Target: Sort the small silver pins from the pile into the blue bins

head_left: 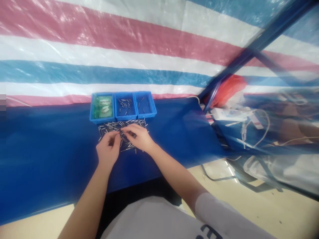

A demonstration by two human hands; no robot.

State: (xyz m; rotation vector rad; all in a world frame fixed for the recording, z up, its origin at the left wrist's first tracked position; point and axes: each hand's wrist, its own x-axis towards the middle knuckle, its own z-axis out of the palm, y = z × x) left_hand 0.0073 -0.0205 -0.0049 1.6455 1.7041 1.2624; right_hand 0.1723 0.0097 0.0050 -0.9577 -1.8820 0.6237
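Observation:
Many thin metal pins (pixel 129 145) lie in a loose spread on the blue table. My left hand (pixel 109 146) is over the left part of the spread, thumb and fingertips pinched together. Close beside it, my right hand (pixel 139 136) pinches too, its fingertips almost meeting those of the left. What sits between the fingertips is too small to make out. Just behind the pins stand three joined blue bins. Pale and green pieces fill the left bin (pixel 91 111), several metal pins lie in the middle bin (pixel 126 117), and a few are in the right bin (pixel 153 108).
Behind the blue table (pixel 50 149) hangs a striped plastic sheet (pixel 124 33). A dark blue metal frame (pixel 234 63) slants up at the right. Beyond it are a red bag (pixel 229 89), a white power strip (pixel 231 114) with cables, and a person's blurred arm (pixel 294 131).

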